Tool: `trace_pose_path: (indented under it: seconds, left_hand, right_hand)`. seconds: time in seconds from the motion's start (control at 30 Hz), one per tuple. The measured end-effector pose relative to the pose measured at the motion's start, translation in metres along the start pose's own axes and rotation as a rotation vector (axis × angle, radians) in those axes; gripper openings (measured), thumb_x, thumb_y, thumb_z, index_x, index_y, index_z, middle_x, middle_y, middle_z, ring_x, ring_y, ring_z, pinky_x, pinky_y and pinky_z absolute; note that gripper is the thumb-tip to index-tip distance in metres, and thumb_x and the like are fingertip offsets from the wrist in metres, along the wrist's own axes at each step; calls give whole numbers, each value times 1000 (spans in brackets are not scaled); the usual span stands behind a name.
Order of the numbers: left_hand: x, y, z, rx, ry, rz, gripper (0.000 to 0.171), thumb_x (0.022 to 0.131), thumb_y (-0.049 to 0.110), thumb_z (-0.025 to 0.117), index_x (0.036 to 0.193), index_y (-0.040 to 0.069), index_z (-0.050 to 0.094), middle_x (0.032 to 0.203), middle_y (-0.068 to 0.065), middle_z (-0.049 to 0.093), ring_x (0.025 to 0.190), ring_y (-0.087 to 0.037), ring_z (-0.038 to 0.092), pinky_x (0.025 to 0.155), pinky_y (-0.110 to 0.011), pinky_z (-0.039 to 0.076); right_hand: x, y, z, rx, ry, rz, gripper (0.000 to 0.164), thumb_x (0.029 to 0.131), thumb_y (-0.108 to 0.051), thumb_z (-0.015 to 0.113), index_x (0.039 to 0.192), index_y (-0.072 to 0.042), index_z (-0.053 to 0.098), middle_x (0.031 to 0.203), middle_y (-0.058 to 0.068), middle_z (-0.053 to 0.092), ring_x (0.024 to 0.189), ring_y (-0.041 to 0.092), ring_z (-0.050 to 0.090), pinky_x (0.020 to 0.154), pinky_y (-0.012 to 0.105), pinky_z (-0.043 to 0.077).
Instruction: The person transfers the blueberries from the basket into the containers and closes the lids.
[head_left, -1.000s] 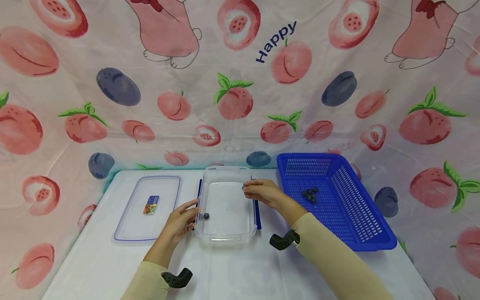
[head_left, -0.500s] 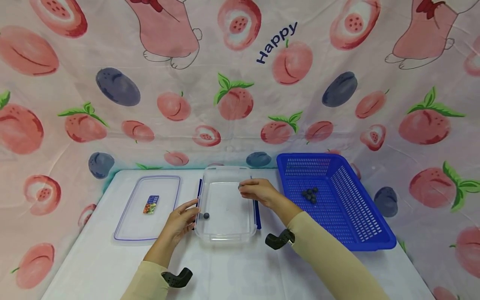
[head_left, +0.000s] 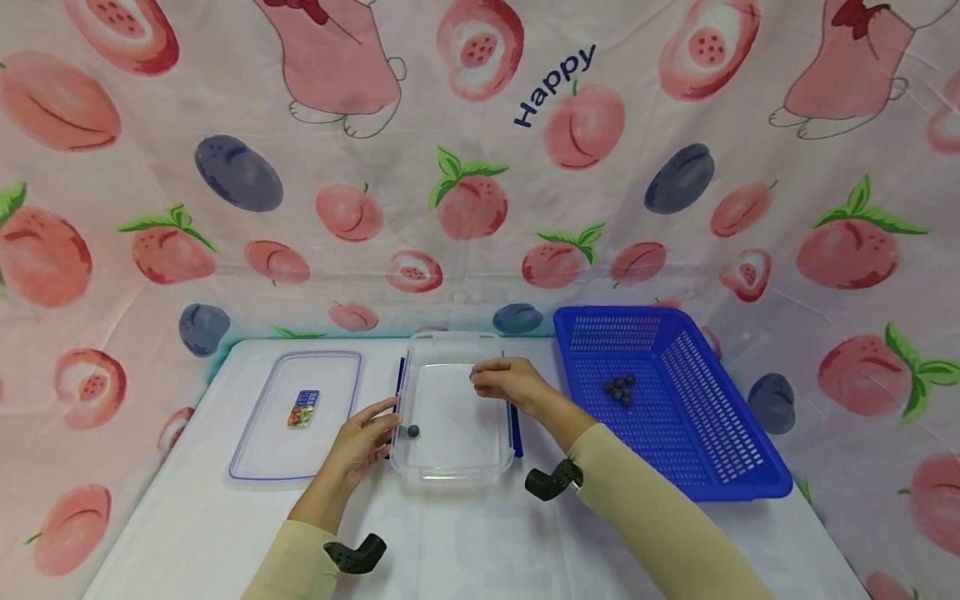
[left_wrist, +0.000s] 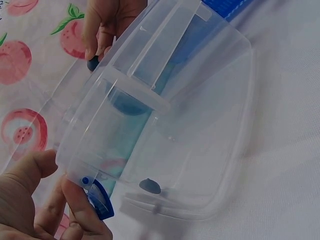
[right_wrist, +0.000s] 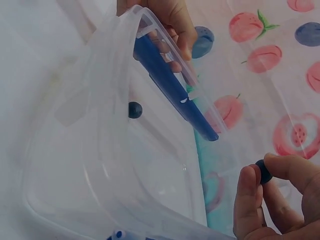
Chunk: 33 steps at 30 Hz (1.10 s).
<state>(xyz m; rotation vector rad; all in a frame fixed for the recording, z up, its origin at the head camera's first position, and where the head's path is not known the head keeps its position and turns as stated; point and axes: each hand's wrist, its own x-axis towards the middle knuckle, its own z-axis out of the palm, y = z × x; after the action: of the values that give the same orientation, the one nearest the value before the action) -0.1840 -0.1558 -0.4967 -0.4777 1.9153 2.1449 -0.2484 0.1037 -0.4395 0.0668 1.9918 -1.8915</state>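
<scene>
A clear plastic food container [head_left: 452, 475] with blue side clips stands in the middle of the white table. My left hand [head_left: 362, 443] holds its left side, thumb at the rim and fingers by the blue clip [left_wrist: 101, 201]. Inside, near the left wall, lies one blueberry [head_left: 413, 431]. Over the container's right half, my right hand [head_left: 512, 385] pinches another blueberry [right_wrist: 264, 171] between thumb and fingers; in the head view the fingers mostly hide it.
To the right, a blue slotted basket [head_left: 723, 408] contains several blueberries [head_left: 619, 388] in a cluster. A clear lid [head_left: 258, 454] with a blue edge and a printed label [head_left: 303, 408] lies on the left. Behind the table hangs a peach-patterned cloth [head_left: 465, 275].
My right hand has moved a little to the left over the container, carrying the pinched blueberry. The left hand and the container have stayed in place.
</scene>
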Motion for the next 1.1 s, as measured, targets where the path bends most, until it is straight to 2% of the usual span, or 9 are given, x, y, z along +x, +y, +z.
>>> trace_pose_path:
  seconds: [0.07,0.33,0.7,1.0,1.1]
  left_hand:
    - [0,0,0,-1,-5,1,53,92,15,69,142,9,53,83,8,63,71,-4,54,60,-17,52]
    - [1,-1,-1,-8,-1,-5,54,92,15,68,144,9,50,82,9,63,71,-4,53,59,-17,51]
    - [1,-1,1,2,5,0,54,92,15,68,143,8,51,82,8,62,70,-4,53,58,-16,51]
    - [1,-2,0,-6,-5,5,54,93,15,67,144,8,50,81,8,62,69,-4,53,58,-16,52]
    - [0,-2,0,-9,-8,6,54,93,14,67,144,8,50,81,7,62,69,-4,53,58,-16,51]
  right_hand:
    - [1,1,2,6,-10,-2,34,90,0,67,122,11,62,99,10,71,88,17,70,85,30,58]
    - [5,4,13,-13,-24,-7,32,90,0,66,119,12,63,95,9,72,85,18,70,85,32,58]
    - [17,10,24,-61,-10,12,31,90,-3,67,118,10,65,104,16,71,106,35,67,84,32,58]
    - [21,11,31,-92,-13,40,28,90,-3,68,115,8,67,105,17,71,106,35,67,82,30,59]
    - [22,11,34,-99,4,44,29,89,-3,68,115,8,67,106,18,71,97,30,70,82,30,58]
